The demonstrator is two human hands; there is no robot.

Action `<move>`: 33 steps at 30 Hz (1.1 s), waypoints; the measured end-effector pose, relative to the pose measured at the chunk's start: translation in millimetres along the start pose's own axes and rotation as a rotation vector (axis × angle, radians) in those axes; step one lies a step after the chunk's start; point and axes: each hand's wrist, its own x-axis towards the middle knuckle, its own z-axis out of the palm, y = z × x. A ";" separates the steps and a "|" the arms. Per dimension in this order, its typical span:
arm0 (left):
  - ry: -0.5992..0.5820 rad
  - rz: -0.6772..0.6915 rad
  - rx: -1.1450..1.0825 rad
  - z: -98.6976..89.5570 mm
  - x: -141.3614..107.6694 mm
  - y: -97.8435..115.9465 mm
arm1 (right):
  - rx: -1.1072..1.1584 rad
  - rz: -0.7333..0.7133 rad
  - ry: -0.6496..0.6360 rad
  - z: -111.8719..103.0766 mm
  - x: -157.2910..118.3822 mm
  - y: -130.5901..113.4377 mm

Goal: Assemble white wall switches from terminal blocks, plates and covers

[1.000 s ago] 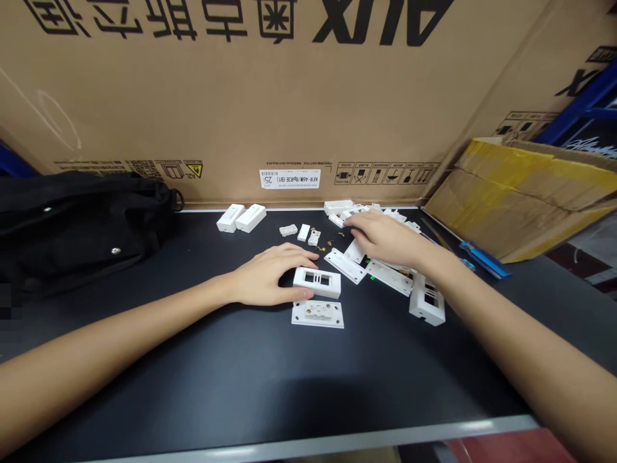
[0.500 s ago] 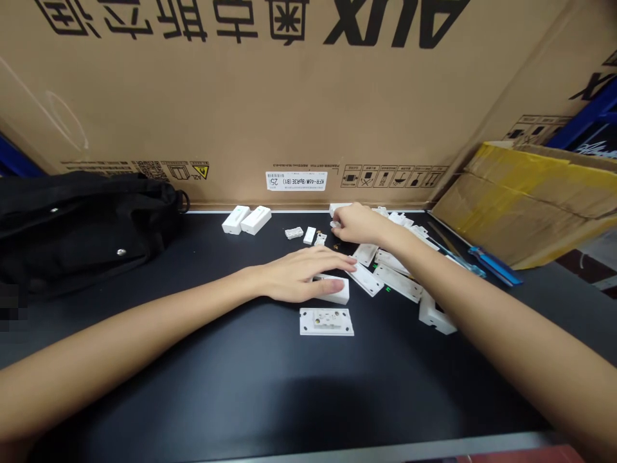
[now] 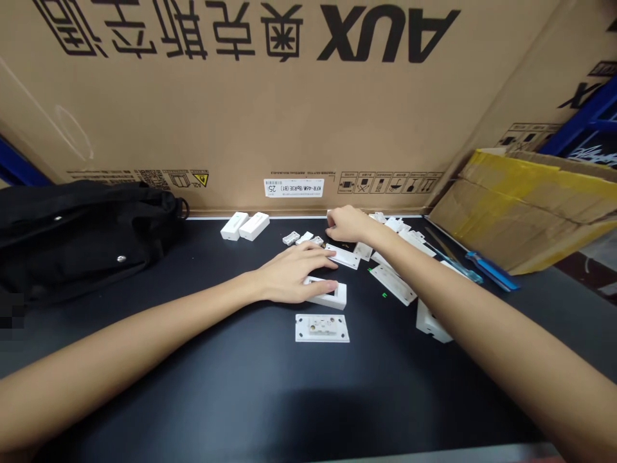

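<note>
My left hand [image 3: 295, 273] lies palm down with its fingers spread. Its thumb rests across a white rectangular plastic housing [image 3: 340, 297] with an opening in it, and its fingertips touch the end of a flat white plate [image 3: 344, 256]. Closer to me lies another white plate [image 3: 322, 328], with a raised block in its middle and holes near its corners. Farther back, my right hand [image 3: 351, 225] is closed, fingers curled down; whatever they hold is hidden. Small white plastic pieces [image 3: 291, 238] lie left of it.
Loose white plates [image 3: 393, 284] and small parts spread under my right forearm, beside a white housing [image 3: 429, 321]. A blue-handled screwdriver [image 3: 491, 270] lies near a taped carton [image 3: 520, 212]. Two white boxes [image 3: 254, 226] stand before a large carton [image 3: 216, 122]. A black bag [image 3: 91, 235] is left.
One white plate has shifted left and away from me, to my left fingertips. My right hand has curled tighter, hiding the small white piece beside its fingers. The view has tilted slightly.
</note>
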 end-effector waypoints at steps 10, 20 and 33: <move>0.011 -0.048 0.014 1.4 -2.8 -0.1 | -0.008 -0.010 -0.032 -6.7 -1.0 1.3; 0.113 0.143 0.030 0.1 -5.4 4.6 | 0.071 -0.045 0.075 -6.6 -5.5 -2.1; 0.141 -0.025 -0.129 2.8 -4.9 1.6 | 0.655 -0.271 0.341 -20.4 -112.4 9.9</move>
